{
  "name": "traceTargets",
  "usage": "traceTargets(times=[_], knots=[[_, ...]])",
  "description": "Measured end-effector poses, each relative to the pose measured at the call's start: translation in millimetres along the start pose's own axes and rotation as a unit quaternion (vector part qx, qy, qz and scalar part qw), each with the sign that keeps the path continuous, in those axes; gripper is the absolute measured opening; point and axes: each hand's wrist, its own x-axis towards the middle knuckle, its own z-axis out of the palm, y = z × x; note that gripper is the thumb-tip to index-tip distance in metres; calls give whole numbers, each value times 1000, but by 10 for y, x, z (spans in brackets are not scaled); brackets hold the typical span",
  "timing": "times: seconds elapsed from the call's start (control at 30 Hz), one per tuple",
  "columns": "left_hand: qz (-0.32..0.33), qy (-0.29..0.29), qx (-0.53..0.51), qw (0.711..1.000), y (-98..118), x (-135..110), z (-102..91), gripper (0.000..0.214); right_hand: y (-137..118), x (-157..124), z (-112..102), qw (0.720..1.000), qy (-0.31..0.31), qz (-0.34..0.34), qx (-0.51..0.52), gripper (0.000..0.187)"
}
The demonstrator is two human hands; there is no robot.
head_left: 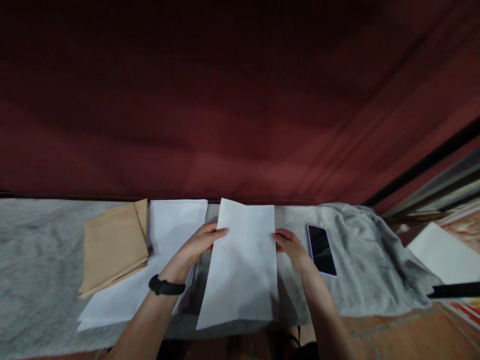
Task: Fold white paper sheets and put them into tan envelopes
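A white sheet of paper (243,270) is held up over the grey cloth, with a faint crease near its top edge. My left hand (204,240) pinches its left edge, the thumb lying on top and the fingers behind. On the opposite edge, my right hand (288,245) grips the sheet between thumb and fingers. Left of the sheet, partly behind my left forearm, lies a pile of white paper (176,220). Brown envelopes (112,245) rest partly on that pile. To the right of my right hand is a phone (321,250) with a dark screen.
Grey cloth (37,270) covers the long work surface. A dark red curtain-like backdrop (225,125) rises behind it. Tiled floor (405,335) shows below the front edge. At the right are a dark bar (423,162) and a white flat object (446,255).
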Motion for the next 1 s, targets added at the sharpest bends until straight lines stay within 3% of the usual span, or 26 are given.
traceTargets(times=[0.1,0.23,0.37,0.47,0.57,0.67,0.77,0.87,1.0], knots=[[43,11,0,999,160,-62,-80,47,-205,-44,-106,999,7,-23,49,38],[108,18,11,994,389,-173,-139,43,-513,-116,-228,987,72,-103,104,38],[191,93,24,977,530,-283,-122,41,-758,-266,-237,966,120,-186,131,33],[244,150,54,956,541,-319,-128,40,-816,-349,-226,950,144,-238,140,29],[239,154,80,955,489,-324,-193,41,-743,-355,-264,955,143,-236,113,35],[208,83,66,972,420,-337,-305,47,-607,-336,-346,972,91,-202,76,37],[157,-47,64,984,345,-352,-416,52,-485,-348,-427,984,-29,-172,23,37],[134,-130,94,978,233,-336,-478,49,-384,-380,-469,982,-127,-135,-38,36],[120,-201,155,960,58,-312,-465,43,-280,-430,-472,974,-187,-100,-80,28]])
